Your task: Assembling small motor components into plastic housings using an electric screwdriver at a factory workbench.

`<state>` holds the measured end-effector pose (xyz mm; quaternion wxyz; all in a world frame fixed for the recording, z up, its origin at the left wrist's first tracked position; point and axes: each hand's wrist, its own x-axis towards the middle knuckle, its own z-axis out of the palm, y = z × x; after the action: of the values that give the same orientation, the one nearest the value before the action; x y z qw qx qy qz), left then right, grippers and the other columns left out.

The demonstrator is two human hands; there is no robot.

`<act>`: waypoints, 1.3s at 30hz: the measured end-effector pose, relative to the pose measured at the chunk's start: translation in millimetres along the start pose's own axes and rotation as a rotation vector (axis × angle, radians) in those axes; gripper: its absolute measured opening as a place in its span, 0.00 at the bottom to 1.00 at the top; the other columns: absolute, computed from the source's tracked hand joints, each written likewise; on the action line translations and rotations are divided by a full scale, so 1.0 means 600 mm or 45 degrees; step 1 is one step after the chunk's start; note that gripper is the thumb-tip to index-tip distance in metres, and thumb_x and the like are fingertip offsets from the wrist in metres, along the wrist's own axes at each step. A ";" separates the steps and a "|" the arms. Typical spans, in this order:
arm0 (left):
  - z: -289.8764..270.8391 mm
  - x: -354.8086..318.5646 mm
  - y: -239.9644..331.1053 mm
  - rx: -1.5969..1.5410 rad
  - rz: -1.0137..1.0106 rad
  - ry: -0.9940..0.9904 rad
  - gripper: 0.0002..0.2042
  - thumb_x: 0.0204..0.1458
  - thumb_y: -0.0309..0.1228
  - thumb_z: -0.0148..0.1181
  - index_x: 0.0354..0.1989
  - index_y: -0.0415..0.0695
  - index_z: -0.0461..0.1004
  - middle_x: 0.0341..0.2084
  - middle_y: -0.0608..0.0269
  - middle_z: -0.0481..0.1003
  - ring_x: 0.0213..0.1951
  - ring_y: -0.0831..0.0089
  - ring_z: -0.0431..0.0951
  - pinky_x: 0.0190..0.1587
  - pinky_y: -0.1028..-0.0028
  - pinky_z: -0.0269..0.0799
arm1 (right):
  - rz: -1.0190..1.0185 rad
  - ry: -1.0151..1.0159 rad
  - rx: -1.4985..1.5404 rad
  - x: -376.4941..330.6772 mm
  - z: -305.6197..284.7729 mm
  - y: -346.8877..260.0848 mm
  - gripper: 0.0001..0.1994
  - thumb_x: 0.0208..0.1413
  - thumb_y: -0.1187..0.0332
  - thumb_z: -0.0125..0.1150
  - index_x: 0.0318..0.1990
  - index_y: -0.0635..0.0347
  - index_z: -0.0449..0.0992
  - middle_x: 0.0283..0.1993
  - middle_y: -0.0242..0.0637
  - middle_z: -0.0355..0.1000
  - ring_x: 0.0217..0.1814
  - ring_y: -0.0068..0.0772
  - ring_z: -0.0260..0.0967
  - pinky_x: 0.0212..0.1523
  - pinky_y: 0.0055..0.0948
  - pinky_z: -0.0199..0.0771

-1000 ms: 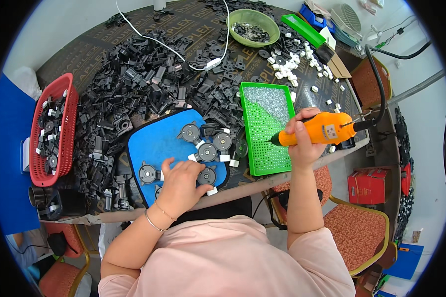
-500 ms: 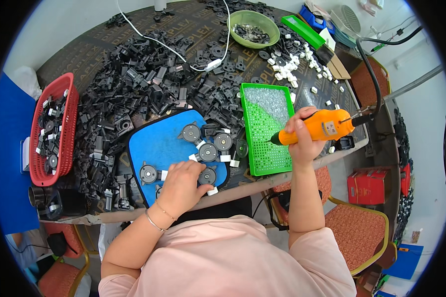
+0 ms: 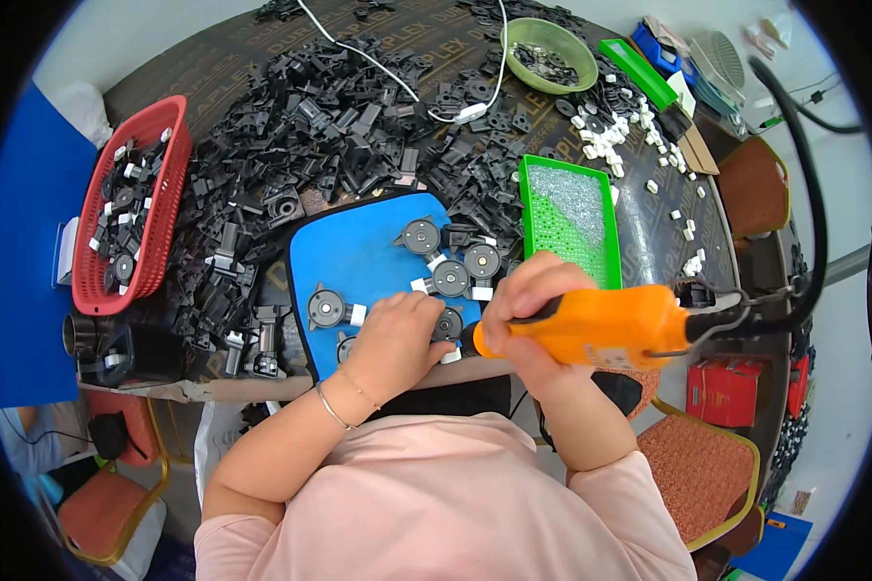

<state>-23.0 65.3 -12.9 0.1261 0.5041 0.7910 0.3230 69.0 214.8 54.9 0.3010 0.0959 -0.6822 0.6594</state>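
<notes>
An orange electric screwdriver [image 3: 601, 327] is wrapped in the fingers of my right hand [image 3: 531, 315]. Its dark tip points left, close beside a round dark-grey plastic part [image 3: 447, 324] at the near edge of a blue mat [image 3: 358, 247]. My left hand [image 3: 392, 341] grips that part from its left side, thumb toward the near side; a white piece sticks out beneath it. Whether the tip touches the part I cannot tell. Several similar round parts with white end pieces lie on the mat, one of them the grey disc [image 3: 327, 308] left of my left hand.
A green tray [image 3: 569, 218] of small silvery screws stands right of the mat. Beyond lie heaped black plastic parts [image 3: 329, 126], loose white pieces [image 3: 606, 136] and a pale green bowl [image 3: 552, 53]. A red basket [image 3: 170, 208] stands left. The screwdriver's black cable [image 3: 816, 194] arches at right.
My right hand has brought the screwdriver from over the green tray down and left to the part under my left hand. The whole view has shifted a little; my left hand keeps its place.
</notes>
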 end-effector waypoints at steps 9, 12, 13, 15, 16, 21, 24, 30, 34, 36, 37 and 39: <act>0.030 0.001 -0.031 -0.046 0.082 0.025 0.17 0.37 0.33 0.70 0.34 0.41 0.70 0.33 0.55 0.74 0.40 0.56 0.73 0.43 0.62 0.67 | 0.099 -0.225 -0.102 0.014 0.026 0.002 0.13 0.45 0.82 0.61 0.37 0.59 0.66 0.35 0.39 0.63 0.30 0.26 0.67 0.31 0.21 0.69; 0.015 -0.001 -0.019 -0.049 0.001 -0.023 0.16 0.37 0.33 0.70 0.33 0.42 0.71 0.32 0.55 0.74 0.39 0.56 0.73 0.42 0.62 0.67 | 0.178 -0.307 -0.266 0.017 0.026 -0.007 0.14 0.44 0.83 0.61 0.37 0.59 0.67 0.34 0.38 0.63 0.30 0.26 0.67 0.32 0.21 0.69; 0.014 -0.001 -0.016 -0.025 0.007 -0.004 0.16 0.37 0.33 0.70 0.32 0.42 0.71 0.32 0.55 0.74 0.39 0.55 0.73 0.42 0.62 0.67 | 0.114 -0.287 -0.136 0.017 0.024 0.010 0.13 0.43 0.83 0.61 0.36 0.58 0.67 0.34 0.39 0.64 0.31 0.26 0.66 0.32 0.22 0.69; 0.011 -0.001 -0.012 -0.010 0.016 -0.004 0.16 0.37 0.33 0.70 0.33 0.42 0.71 0.31 0.55 0.74 0.39 0.55 0.73 0.42 0.61 0.67 | -0.008 -0.219 -0.103 0.016 0.019 0.028 0.14 0.42 0.82 0.63 0.35 0.58 0.68 0.34 0.39 0.65 0.32 0.28 0.66 0.32 0.23 0.69; 0.010 -0.001 -0.010 0.000 0.026 -0.009 0.16 0.38 0.33 0.70 0.33 0.42 0.71 0.31 0.55 0.74 0.39 0.56 0.73 0.42 0.61 0.67 | -0.063 -0.191 -0.113 0.017 0.015 0.033 0.14 0.41 0.81 0.63 0.35 0.58 0.68 0.35 0.39 0.66 0.32 0.29 0.66 0.32 0.23 0.69; 0.000 -0.006 -0.006 0.047 0.037 0.005 0.16 0.38 0.34 0.70 0.33 0.42 0.71 0.31 0.55 0.74 0.39 0.57 0.74 0.42 0.61 0.67 | 0.013 -0.156 0.292 0.035 -0.028 0.004 0.15 0.45 0.70 0.67 0.38 0.59 0.68 0.36 0.38 0.65 0.32 0.28 0.65 0.29 0.24 0.69; -0.030 -0.010 0.006 0.063 0.033 0.004 0.17 0.38 0.35 0.70 0.34 0.42 0.71 0.31 0.57 0.74 0.39 0.58 0.74 0.43 0.62 0.65 | -0.120 0.018 0.603 0.047 -0.058 -0.038 0.16 0.48 0.68 0.65 0.42 0.59 0.67 0.39 0.37 0.63 0.32 0.27 0.64 0.30 0.26 0.67; -0.081 0.062 -0.030 0.237 0.014 0.306 0.26 0.34 0.37 0.73 0.44 0.41 0.73 0.42 0.55 0.74 0.45 0.58 0.73 0.49 0.62 0.65 | -0.071 0.519 0.324 0.025 -0.099 -0.036 0.13 0.53 0.68 0.58 0.45 0.60 0.66 0.39 0.36 0.60 0.31 0.26 0.62 0.33 0.27 0.64; -0.159 0.072 -0.039 -0.022 0.195 0.693 0.30 0.32 0.36 0.76 0.46 0.39 0.72 0.49 0.50 0.70 0.52 0.59 0.71 0.53 0.63 0.66 | -0.137 0.475 0.220 0.010 -0.122 -0.030 0.13 0.53 0.70 0.57 0.46 0.59 0.66 0.40 0.37 0.61 0.33 0.26 0.62 0.34 0.26 0.64; -0.175 0.073 -0.023 0.002 0.252 0.685 0.29 0.33 0.36 0.75 0.46 0.39 0.72 0.49 0.50 0.71 0.51 0.60 0.71 0.53 0.63 0.67 | -0.152 0.560 0.131 0.004 -0.140 -0.042 0.14 0.53 0.70 0.57 0.46 0.59 0.66 0.40 0.37 0.60 0.32 0.26 0.62 0.34 0.26 0.65; -0.181 0.074 -0.014 0.013 0.281 0.681 0.28 0.33 0.36 0.74 0.46 0.39 0.72 0.49 0.50 0.71 0.51 0.60 0.71 0.52 0.63 0.67 | -0.138 0.591 0.150 -0.001 -0.145 -0.043 0.14 0.53 0.70 0.57 0.47 0.59 0.66 0.40 0.37 0.61 0.33 0.26 0.62 0.35 0.27 0.65; -0.193 0.082 0.001 0.025 0.339 0.695 0.28 0.35 0.36 0.73 0.45 0.39 0.72 0.48 0.50 0.71 0.50 0.60 0.72 0.51 0.64 0.67 | -0.123 0.657 0.134 -0.013 -0.160 -0.042 0.14 0.53 0.70 0.57 0.47 0.59 0.66 0.40 0.37 0.62 0.33 0.26 0.62 0.35 0.27 0.65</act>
<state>-105.8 64.2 81.7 -0.1394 0.4993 0.7256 0.4524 115.6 301.7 66.9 0.4907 -0.0275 -0.5421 0.6816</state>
